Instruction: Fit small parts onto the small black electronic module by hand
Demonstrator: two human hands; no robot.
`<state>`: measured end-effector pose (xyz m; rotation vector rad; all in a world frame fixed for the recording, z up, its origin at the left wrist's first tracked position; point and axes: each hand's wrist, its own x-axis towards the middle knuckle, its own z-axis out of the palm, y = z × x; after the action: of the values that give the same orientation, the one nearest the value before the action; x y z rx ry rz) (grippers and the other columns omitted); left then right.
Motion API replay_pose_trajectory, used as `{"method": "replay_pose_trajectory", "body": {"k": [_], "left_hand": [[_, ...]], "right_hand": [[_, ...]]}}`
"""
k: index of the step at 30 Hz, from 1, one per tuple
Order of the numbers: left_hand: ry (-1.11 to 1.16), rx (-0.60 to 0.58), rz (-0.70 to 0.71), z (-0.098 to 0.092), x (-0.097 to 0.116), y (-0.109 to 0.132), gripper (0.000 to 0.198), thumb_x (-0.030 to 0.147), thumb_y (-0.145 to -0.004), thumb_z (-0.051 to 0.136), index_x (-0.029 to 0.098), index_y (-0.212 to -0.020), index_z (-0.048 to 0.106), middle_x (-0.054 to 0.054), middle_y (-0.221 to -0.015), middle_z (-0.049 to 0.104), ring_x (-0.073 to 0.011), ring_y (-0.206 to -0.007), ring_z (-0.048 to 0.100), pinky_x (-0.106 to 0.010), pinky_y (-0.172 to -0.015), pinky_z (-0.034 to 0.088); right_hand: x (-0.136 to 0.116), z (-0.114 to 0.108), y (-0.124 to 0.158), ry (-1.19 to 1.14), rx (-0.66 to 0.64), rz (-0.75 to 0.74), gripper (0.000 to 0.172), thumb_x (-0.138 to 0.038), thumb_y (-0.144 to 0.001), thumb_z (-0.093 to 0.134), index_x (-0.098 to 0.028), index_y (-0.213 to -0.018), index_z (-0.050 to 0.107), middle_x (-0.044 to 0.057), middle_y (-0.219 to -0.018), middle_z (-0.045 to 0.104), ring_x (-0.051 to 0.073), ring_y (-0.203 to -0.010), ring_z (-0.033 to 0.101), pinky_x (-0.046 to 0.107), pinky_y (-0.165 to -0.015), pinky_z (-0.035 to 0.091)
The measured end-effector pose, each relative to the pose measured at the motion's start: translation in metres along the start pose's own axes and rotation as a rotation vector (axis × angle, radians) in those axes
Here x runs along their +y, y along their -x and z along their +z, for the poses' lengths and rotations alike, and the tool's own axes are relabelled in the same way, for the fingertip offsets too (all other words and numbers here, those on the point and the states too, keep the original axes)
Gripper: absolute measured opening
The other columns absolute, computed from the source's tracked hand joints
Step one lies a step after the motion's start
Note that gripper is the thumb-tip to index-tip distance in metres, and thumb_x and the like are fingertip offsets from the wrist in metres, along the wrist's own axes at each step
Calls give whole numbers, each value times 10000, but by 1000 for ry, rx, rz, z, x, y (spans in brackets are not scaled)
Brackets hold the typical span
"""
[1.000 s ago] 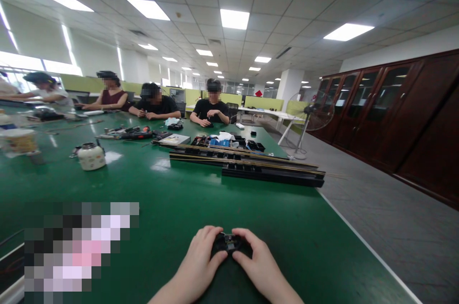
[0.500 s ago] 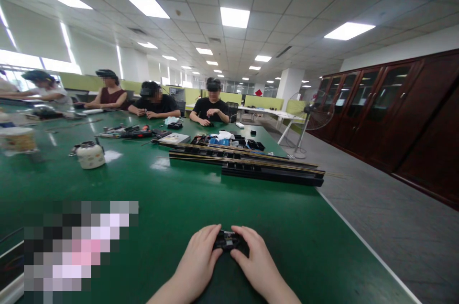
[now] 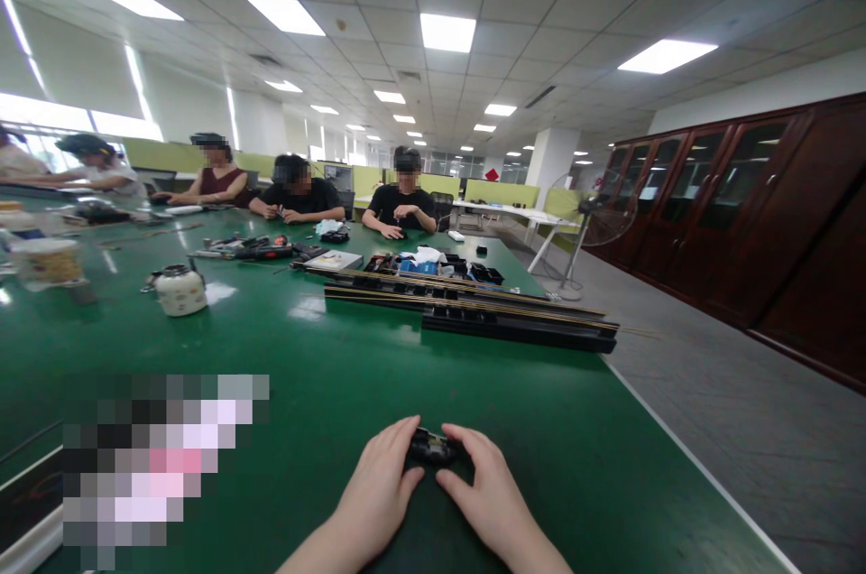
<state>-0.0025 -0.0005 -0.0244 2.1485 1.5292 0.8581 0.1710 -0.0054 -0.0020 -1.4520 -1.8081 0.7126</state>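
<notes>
Between my two hands, low over the green table, is a small rounded black device, in shape much like a computer mouse. Some pale inner parts show on its upper side; the details are too small to read. My left hand grips its left end, fingers at the far edge and thumb on the near side. At the right end, my right hand holds it the same way. Fingers cover both ends of the device.
Long black rails with thin brass-coloured rods lie across the green table. Behind them are black trays and blue packets. A cream jar stands left, near a blurred-out item. Several people sit at the far side.
The black device has tilted in my hands, so its top looks different and a pale edge shows. Both hands keep their hold. The whole view has shifted slightly.
</notes>
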Motion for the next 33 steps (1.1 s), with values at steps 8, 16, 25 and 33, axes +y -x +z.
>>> {"method": "replay_pose_trajectory", "body": {"k": [8, 16, 25, 33], "left_hand": [[18, -4, -3, -1, 0, 0, 483, 135, -711, 486, 203, -1189, 466, -99, -1231, 552, -235, -1153, 468, -439, -988, 356], [76, -18, -24, -5, 4, 0, 411, 264, -725, 533, 184, -1127, 520, -109, -1153, 581, -251, -1093, 487, -425, -954, 366], [87, -96, 5, -15, 13, 1, 324, 294, -700, 562, 213, -1014, 571, -79, -1068, 563, -243, -1020, 477, -388, -899, 363], [404, -167, -85, -24, 16, 0, 341, 245, -718, 533, 209, -1054, 488, -57, -1050, 588, -207, -982, 512, -341, -875, 388]], "right_hand": [[-1, 0, 0, 3, 9, -10, 418, -223, -645, 618, -234, -1063, 602, 53, -1106, 614, 246, -1080, 510, 388, -971, 349], [0, 0, 0, 20, -17, -10, 332, -261, -697, 594, -242, -1027, 623, 51, -1086, 621, 246, -1088, 498, 396, -972, 333], [-9, -5, 2, -142, -39, -44, 263, -135, -655, 593, -240, -893, 634, 28, -974, 634, 200, -969, 550, 340, -907, 396], [-14, -7, 0, -285, -84, -49, 193, -187, -706, 593, -223, -885, 652, 50, -1078, 603, 208, -1066, 524, 363, -973, 342]]}}
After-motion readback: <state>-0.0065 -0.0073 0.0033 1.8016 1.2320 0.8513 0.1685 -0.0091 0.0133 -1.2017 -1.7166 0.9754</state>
